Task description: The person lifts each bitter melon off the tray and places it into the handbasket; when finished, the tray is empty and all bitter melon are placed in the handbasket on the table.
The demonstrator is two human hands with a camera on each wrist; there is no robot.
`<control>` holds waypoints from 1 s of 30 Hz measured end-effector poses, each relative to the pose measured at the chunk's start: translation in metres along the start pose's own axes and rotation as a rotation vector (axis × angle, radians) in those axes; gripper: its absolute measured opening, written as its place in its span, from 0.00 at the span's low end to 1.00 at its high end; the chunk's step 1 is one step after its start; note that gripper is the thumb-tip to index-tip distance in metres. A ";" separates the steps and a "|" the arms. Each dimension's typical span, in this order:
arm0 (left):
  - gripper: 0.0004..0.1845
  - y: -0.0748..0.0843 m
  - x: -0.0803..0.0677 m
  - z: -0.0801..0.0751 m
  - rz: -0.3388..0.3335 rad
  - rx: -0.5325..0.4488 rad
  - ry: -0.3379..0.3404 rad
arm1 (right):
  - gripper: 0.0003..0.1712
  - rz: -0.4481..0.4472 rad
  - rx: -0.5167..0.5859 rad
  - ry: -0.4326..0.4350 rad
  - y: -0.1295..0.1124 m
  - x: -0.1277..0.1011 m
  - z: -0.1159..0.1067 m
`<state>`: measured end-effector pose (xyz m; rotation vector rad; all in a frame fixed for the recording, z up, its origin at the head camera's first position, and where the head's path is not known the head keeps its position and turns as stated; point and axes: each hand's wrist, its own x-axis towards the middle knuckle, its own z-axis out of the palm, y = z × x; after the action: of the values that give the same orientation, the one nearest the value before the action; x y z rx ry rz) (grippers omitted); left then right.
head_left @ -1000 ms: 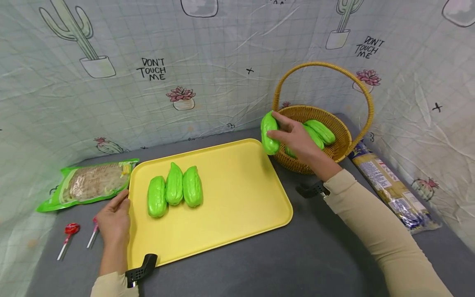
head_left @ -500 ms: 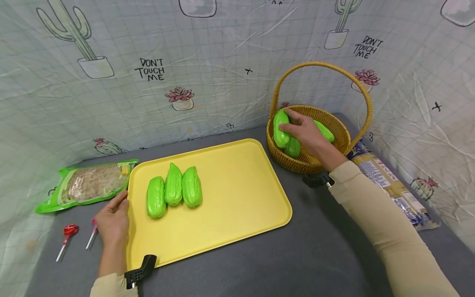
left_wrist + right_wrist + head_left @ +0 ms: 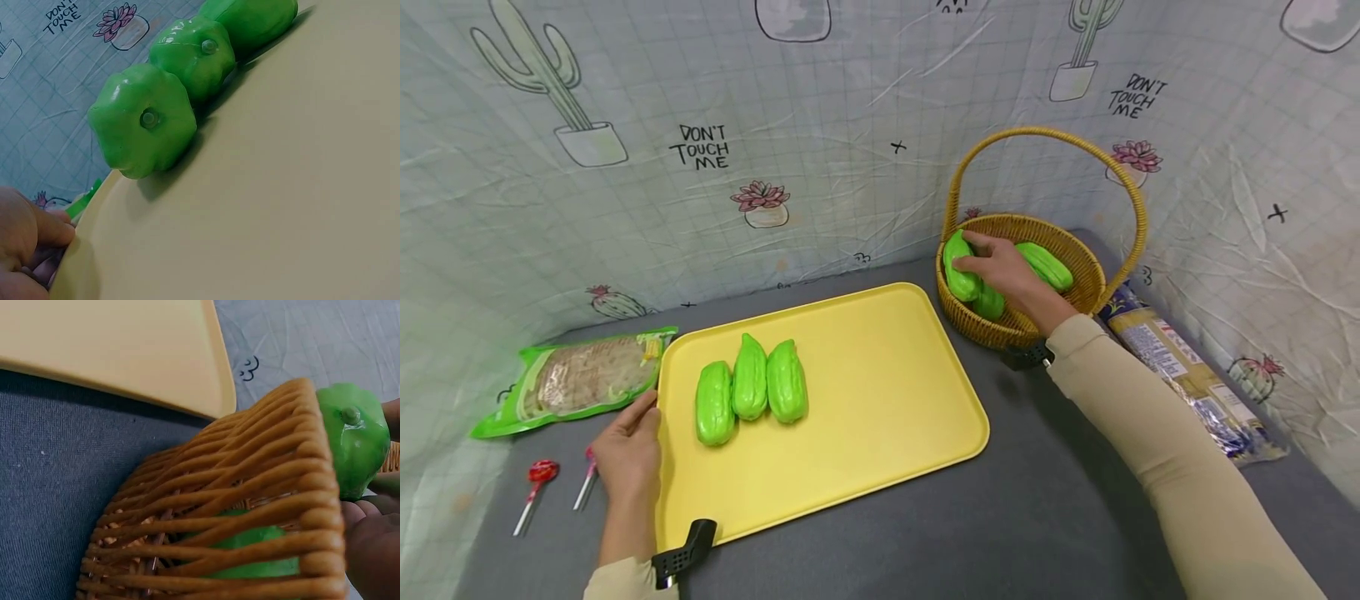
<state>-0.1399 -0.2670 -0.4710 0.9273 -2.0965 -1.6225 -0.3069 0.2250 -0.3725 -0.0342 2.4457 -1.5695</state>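
My right hand [image 3: 1000,268] pinches a ribbed green gourd [image 3: 958,267] between thumb and fingers, just inside the left rim of the wicker basket [image 3: 1078,242]. In the right wrist view this gourd [image 3: 353,434] shows its stem end at the basket rim. Below it lies another green gourd [image 3: 989,304], and one more gourd [image 3: 1045,265] rests at the basket's right; the hand hides part of the inside. My left hand [image 3: 628,450] holds the left rim of the yellow tray [image 3: 880,392]. Three green gourds [image 3: 750,379] lie side by side on the tray's left part.
A green-edged food packet [image 3: 591,375] lies beyond my left hand. Two lollipops, one red [image 3: 541,473] and one pink [image 3: 587,477], lie left of it. A long gold-and-blue packet [image 3: 1187,367] lies right of the basket. A patterned cloth [image 3: 850,125] hangs behind.
My right hand has carried the gourd from the tray's far right corner rightward over the basket, then slightly left and down inside its rim. The left hand stays at the tray.
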 end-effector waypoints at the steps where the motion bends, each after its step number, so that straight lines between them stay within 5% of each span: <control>1: 0.20 0.000 0.000 0.000 -0.007 0.011 0.001 | 0.42 0.005 -0.006 -0.002 0.001 0.001 0.000; 16: 0.21 -0.001 0.004 0.002 -0.019 0.054 -0.012 | 0.42 0.000 -0.100 -0.048 0.018 0.011 0.006; 30: 0.20 0.000 0.001 0.001 -0.003 0.030 0.000 | 0.40 -0.156 -0.379 -0.090 0.026 0.005 0.005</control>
<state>-0.1408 -0.2667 -0.4714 0.9397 -2.1258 -1.5970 -0.3084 0.2312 -0.3989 -0.3592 2.6828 -1.1059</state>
